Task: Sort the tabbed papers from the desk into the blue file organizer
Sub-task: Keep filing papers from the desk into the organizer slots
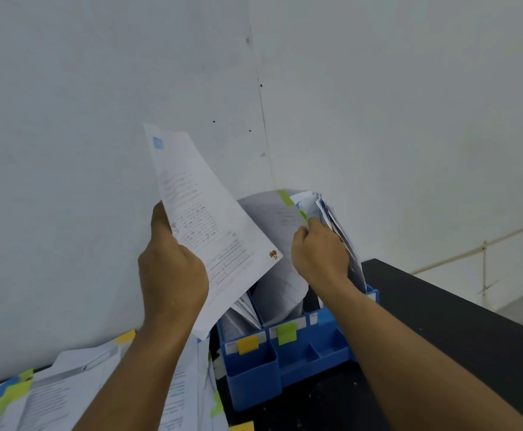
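My left hand (173,269) grips a printed sheet (210,219) with a blue tab at its top corner, held up and tilted above the blue file organizer (288,353). My right hand (317,250) pinches the upright papers (279,231) that stand in the organizer, at a sheet with a green tab on its top edge. The organizer's front carries a yellow label (247,344) on the left and a green label (286,332) beside it. A pile of tabbed papers (52,396) lies on the desk at lower left, partly under my left arm.
The black desk (459,331) runs along a white wall, its right edge dropping off to a light floor. The organizer stands against the wall corner. A yellow tab (243,427) pokes out at the bottom edge.
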